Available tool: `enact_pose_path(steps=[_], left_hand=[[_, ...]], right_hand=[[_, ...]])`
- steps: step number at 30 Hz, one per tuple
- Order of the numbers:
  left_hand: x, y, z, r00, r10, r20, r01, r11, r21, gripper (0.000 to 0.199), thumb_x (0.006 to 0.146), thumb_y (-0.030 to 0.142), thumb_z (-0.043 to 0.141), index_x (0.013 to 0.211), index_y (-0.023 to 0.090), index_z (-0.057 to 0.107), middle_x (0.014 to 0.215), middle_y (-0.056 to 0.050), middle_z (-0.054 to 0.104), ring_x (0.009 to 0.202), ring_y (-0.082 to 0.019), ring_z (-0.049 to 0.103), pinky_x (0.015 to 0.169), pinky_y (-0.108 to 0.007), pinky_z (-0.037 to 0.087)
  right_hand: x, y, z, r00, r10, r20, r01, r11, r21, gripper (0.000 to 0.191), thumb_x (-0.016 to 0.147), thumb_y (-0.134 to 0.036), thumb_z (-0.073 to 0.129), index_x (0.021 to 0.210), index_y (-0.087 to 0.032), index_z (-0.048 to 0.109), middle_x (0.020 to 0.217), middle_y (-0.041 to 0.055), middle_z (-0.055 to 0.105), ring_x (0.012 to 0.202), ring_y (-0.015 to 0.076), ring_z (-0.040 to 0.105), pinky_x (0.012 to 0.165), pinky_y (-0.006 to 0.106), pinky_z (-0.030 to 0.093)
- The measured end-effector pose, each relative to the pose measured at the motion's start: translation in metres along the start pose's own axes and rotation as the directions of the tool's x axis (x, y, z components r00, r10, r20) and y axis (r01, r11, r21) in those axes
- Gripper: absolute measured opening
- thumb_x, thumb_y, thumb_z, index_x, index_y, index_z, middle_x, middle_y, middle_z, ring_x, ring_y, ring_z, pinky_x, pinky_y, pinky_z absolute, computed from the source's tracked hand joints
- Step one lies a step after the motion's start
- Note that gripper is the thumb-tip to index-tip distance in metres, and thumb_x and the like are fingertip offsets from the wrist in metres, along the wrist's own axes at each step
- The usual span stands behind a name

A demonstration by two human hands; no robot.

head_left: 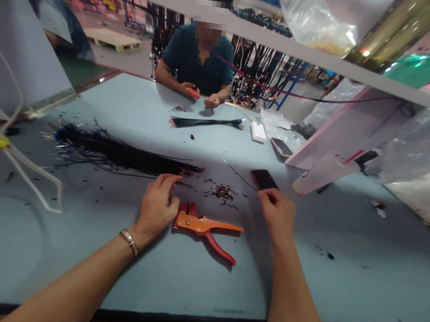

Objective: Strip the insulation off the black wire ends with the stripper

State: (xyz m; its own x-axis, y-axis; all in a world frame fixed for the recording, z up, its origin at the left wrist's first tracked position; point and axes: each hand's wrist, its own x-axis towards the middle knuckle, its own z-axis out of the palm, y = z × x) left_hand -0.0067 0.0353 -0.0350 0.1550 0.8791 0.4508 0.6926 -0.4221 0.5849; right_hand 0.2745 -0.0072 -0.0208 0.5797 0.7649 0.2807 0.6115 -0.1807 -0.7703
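Note:
My left hand (158, 203) rests at the right end of a thick bundle of black wires (120, 153), fingertips on the wire ends and thumb apart from them. Between my thumb and first finger, my right hand (277, 212) pinches one end of a thin dark wire (243, 175), which stretches up and left over the table. An orange and red wire stripper (200, 224) lies just right of my left hand. Beyond the stripper is a small pile of short cut pieces (223, 191). A dark phone (264, 179) lies right behind my right fingertips.
Across the table (64, 268), a person (197, 62) holds a red tool (193, 93). Near them lies a smaller wire bundle (206, 122). A white box (258, 132) and second phone (281, 147) lie back right. White cables (44, 195) loop at left; a slanted panel (332, 127) stands right.

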Motion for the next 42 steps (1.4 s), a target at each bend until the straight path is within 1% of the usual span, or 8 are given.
enact_pose_path(steps=[4, 8, 12, 16, 21, 29, 37, 42], left_hand=[[0.0, -0.001, 0.0, 1.0, 0.002, 0.004, -0.002, 1.0, -0.012, 0.042, 0.069, 0.005, 0.046, 0.107, 0.018, 0.061, 0.104, -0.006, 0.061, 0.088, -0.021, 0.061, 0.084, -0.035, 0.05], [-0.001, -0.001, 0.0, 1.0, -0.009, -0.016, 0.008, 0.998, -0.068, 0.044, 0.07, 0.004, 0.047, 0.108, 0.018, 0.061, 0.105, -0.007, 0.061, 0.089, -0.022, 0.061, 0.086, -0.038, 0.05], [0.001, -0.004, 0.002, 0.996, -0.06, -0.073, 0.027, 0.92, -0.391, 0.058, 0.075, 0.014, 0.059, 0.133, 0.023, 0.05, 0.123, -0.009, 0.056, 0.104, -0.023, 0.059, 0.091, -0.038, 0.047], [0.009, -0.006, 0.001, 0.97, -0.241, 0.01, 0.111, 0.408, -0.906, 0.067, 0.08, 0.051, 0.063, 0.141, 0.037, 0.04, 0.14, -0.005, 0.048, 0.125, -0.025, 0.049, 0.089, -0.034, 0.047], [0.021, -0.004, -0.01, 0.855, -0.433, 0.285, 0.238, -0.161, -0.958, 0.059, 0.082, 0.075, 0.04, 0.117, 0.033, 0.064, 0.134, -0.004, 0.058, 0.127, -0.024, 0.049, 0.091, -0.037, 0.048], [0.024, -0.004, -0.014, 0.802, -0.475, 0.362, 0.252, -0.281, -0.926, 0.057, 0.086, 0.07, 0.035, 0.111, 0.03, 0.066, 0.136, -0.004, 0.058, 0.127, -0.023, 0.051, 0.096, -0.039, 0.047], [0.023, -0.006, -0.013, 0.817, -0.465, 0.341, 0.254, -0.24, -0.937, 0.057, 0.087, 0.069, 0.035, 0.113, 0.028, 0.066, 0.137, -0.006, 0.056, 0.13, -0.025, 0.047, 0.098, -0.042, 0.045], [0.022, -0.005, -0.013, 0.824, -0.452, 0.342, 0.274, -0.21, -0.939, 0.055, 0.087, 0.066, 0.038, 0.113, 0.027, 0.067, 0.137, -0.006, 0.056, 0.131, -0.025, 0.047, 0.099, -0.043, 0.043]], right_hand=[[0.002, 0.0, -0.004, 0.993, 0.113, -0.027, -0.096, 0.929, 0.358, 0.019, 0.063, -0.037, 0.07, 0.064, -0.018, 0.069, 0.055, -0.0006, 0.059, 0.055, 0.0157, 0.05, 0.057, 0.029, 0.038], [0.006, 0.0, -0.013, 0.985, 0.124, 0.116, -0.165, 0.527, 0.834, 0.018, 0.057, -0.028, 0.078, 0.057, -0.018, 0.062, 0.055, -0.0039, 0.055, 0.05, 0.0102, 0.046, 0.059, 0.028, 0.045], [0.008, 0.003, -0.019, 0.972, 0.041, 0.233, -0.236, 0.256, 0.937, 0.02, 0.061, -0.023, 0.079, 0.059, -0.017, 0.06, 0.058, -0.0049, 0.056, 0.049, 0.0071, 0.047, 0.066, 0.029, 0.051], [0.008, 0.005, -0.019, 0.974, 0.039, 0.225, -0.226, 0.029, 0.974, 0.019, 0.065, -0.021, 0.077, 0.062, -0.018, 0.058, 0.058, -0.0072, 0.053, 0.049, 0.0058, 0.047, 0.066, 0.028, 0.052], [0.011, 0.008, -0.014, 0.969, 0.181, 0.168, -0.157, -0.074, 0.985, 0.011, 0.073, -0.023, 0.069, 0.067, -0.021, 0.06, 0.077, -0.0038, 0.067, 0.064, 0.0116, 0.06, 0.07, 0.033, 0.051], [0.009, 0.003, -0.009, 0.968, 0.199, 0.15, -0.156, 0.012, 0.988, 0.009, 0.075, -0.029, 0.061, 0.067, -0.025, 0.063, 0.118, -0.0024, 0.068, 0.112, 0.0226, 0.06, 0.088, 0.042, 0.048], [0.006, 0.004, -0.012, 0.98, 0.137, 0.146, -0.158, 0.083, 0.984, 0.007, 0.072, -0.03, 0.063, 0.068, -0.024, 0.062, 0.102, 0.0015, 0.071, 0.085, 0.0194, 0.065, 0.073, 0.035, 0.05], [0.01, 0.014, -0.002, 0.995, 0.082, 0.064, -0.104, 0.827, 0.553, 0.019, 0.07, -0.042, 0.061, 0.066, -0.023, 0.063, 0.077, 0.0037, 0.068, 0.072, 0.0211, 0.061, 0.068, 0.035, 0.047]])
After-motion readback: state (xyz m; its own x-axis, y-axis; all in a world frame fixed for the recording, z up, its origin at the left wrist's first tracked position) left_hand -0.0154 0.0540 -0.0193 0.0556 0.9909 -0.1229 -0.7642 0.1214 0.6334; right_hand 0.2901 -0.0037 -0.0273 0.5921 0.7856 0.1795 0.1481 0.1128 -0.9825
